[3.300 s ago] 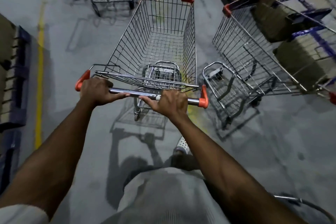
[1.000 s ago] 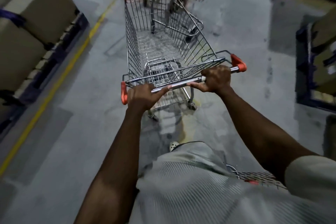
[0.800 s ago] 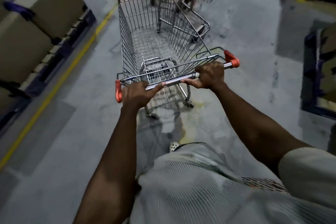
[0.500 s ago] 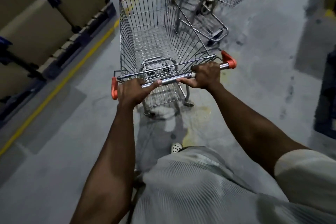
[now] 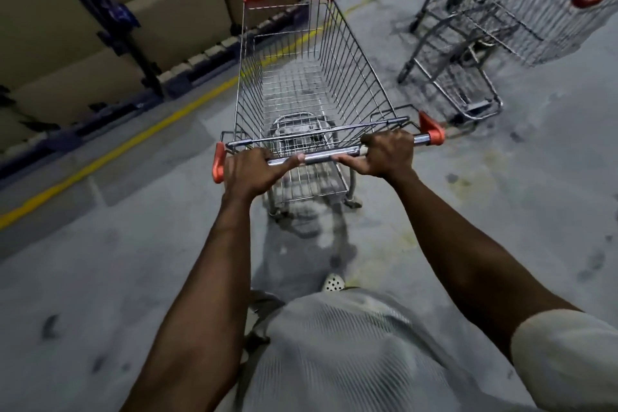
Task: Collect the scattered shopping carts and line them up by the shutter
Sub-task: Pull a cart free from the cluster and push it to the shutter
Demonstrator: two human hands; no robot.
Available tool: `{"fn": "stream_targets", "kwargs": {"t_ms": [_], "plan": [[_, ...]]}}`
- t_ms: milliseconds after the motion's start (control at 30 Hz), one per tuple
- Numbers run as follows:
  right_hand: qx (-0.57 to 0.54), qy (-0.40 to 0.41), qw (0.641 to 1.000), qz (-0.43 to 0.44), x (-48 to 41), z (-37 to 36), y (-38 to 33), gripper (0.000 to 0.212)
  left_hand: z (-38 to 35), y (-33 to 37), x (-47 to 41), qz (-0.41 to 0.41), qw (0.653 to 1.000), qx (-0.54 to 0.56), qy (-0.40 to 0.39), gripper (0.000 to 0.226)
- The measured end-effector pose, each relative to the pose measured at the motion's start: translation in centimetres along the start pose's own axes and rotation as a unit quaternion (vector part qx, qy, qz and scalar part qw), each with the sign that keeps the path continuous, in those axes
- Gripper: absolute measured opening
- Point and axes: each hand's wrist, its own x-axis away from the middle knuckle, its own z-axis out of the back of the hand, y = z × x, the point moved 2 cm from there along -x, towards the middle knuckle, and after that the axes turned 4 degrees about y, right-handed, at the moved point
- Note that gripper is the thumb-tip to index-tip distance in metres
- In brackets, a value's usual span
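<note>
Both bare arms reached forward and down, almost straight. The left hand curled over the shiny metal cart handle with orange end caps near its left end (thumb laid along the bar). The right hand gripped the handle near its right end, knuckles up.

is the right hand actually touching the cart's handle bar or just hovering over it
Touching. The head view shows the right hand gripping the handle bar of the cart, fingers curled over it with no gap.
</note>
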Motion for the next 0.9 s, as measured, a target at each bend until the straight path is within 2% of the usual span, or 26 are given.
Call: {"fn": "stream_targets", "kwargs": {"t_ms": [200,400,900], "plan": [[-0.022,-0.018,0.999,0.046,-1.7,-0.8,-5.7,0.083,1.7,-5.4,2.1,0.038,0.999,-0.017,0.019,0.089],[-0.06,-0.037,0.993,0.095,-2.5,-1.4,-12.6,0.091,3.5,-11.2,5.0,0.11,0.992,-0.012,0.053,0.09],[-0.082,-0.121,0.959,0.241,-4.2,-2.6,-28.9,0.095,7.7,-22.6,13.6,0.301,0.946,-0.041,0.113,0.093]]}}
